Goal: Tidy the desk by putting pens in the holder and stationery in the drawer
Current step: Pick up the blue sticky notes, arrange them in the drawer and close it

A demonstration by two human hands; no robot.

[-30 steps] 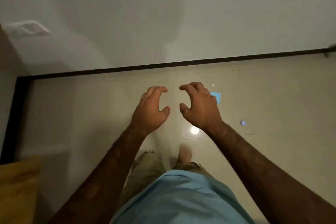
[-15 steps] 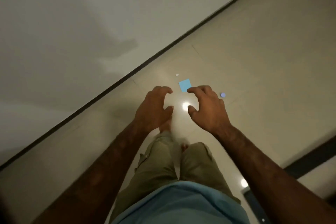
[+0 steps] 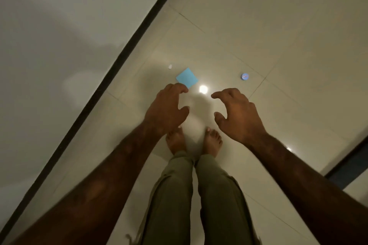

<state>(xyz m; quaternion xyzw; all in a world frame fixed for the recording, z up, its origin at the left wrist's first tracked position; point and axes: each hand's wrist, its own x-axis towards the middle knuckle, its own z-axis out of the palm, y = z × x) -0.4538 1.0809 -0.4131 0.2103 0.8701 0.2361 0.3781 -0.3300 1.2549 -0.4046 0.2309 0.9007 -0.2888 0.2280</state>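
Left hand point(image 3: 167, 109), right hand point(image 3: 237, 113) hover half-curled, claw-like, holding nothing; probably readied for pickup. Blue sticky note point(image 3: 187, 77) lies flat on floor point(image 3: 258, 26), just beyond left fingertips. Small round item point(image 3: 244, 76) beyond right hand. No pens, holder or drawer in sight.

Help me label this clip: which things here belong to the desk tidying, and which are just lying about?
Job: blue sticky note on the floor, likely stationery; left hand, right hand, both empty.
Lying about: white scrap; small round blue object, unidentifiable.
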